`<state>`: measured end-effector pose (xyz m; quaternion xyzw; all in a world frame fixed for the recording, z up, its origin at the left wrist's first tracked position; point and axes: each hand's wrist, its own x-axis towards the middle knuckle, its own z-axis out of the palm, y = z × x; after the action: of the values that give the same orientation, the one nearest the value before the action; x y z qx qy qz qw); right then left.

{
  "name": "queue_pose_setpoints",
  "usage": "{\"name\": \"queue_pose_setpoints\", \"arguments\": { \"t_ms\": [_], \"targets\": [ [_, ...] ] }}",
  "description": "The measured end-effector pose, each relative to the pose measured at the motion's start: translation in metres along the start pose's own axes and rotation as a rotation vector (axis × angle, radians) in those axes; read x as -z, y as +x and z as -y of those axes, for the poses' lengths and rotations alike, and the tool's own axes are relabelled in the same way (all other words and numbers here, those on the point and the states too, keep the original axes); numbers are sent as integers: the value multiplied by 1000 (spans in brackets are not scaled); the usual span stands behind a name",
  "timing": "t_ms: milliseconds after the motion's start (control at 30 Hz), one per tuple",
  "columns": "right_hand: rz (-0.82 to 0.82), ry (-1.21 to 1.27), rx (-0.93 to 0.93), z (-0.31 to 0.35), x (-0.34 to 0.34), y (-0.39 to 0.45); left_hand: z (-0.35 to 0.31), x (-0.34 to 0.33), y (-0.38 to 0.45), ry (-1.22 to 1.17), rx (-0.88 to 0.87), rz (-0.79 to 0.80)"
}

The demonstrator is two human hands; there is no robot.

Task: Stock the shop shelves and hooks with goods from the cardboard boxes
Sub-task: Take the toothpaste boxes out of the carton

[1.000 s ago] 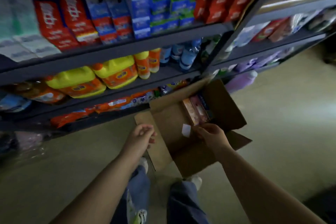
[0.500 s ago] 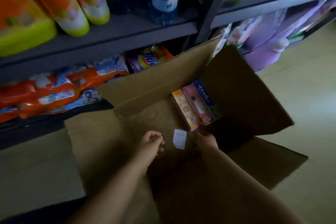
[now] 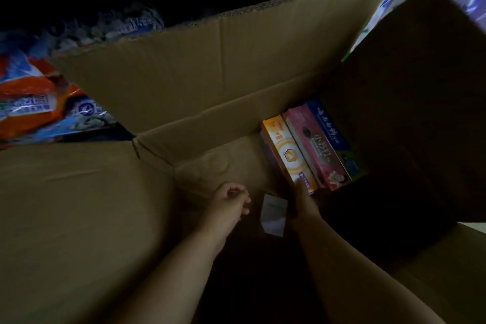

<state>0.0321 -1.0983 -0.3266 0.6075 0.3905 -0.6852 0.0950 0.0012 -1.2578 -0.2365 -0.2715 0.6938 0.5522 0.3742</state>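
1. Dim light fills the open cardboard box [image 3: 236, 81], its flaps folded out on every side.
2. Behind the left flap lie orange and blue packets [image 3: 39, 102] on a low shelf.
3. Three cartons stand side by side against the box's far inner wall: an orange carton [image 3: 288, 155], a pink carton [image 3: 315, 150] and a blue carton [image 3: 334, 137], each touching its neighbour.
4. My left hand [image 3: 231, 201] hangs inside the box, fingers loosely curled, holding nothing.
5. My right hand [image 3: 303, 202] reaches to the orange carton's near end; whether my fingers grip it I cannot tell.
6. Between my hands lies a white paper slip [image 3: 273, 214].
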Motion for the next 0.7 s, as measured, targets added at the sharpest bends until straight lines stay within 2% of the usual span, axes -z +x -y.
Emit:
{"name": "queue_pose_setpoints", "arguments": {
  "t_ms": [200,567,700],
  "targets": [
    [66,236,-1,-6,0,-1,-5,-1,-2,1,-40,-2],
    [72,298,89,3,-6,-26,-4,-1,-7,-12,-41,-11],
    [158,284,65,9,-10,-43,-5,-2,-6,-18,-18,-19]
  ]
}}
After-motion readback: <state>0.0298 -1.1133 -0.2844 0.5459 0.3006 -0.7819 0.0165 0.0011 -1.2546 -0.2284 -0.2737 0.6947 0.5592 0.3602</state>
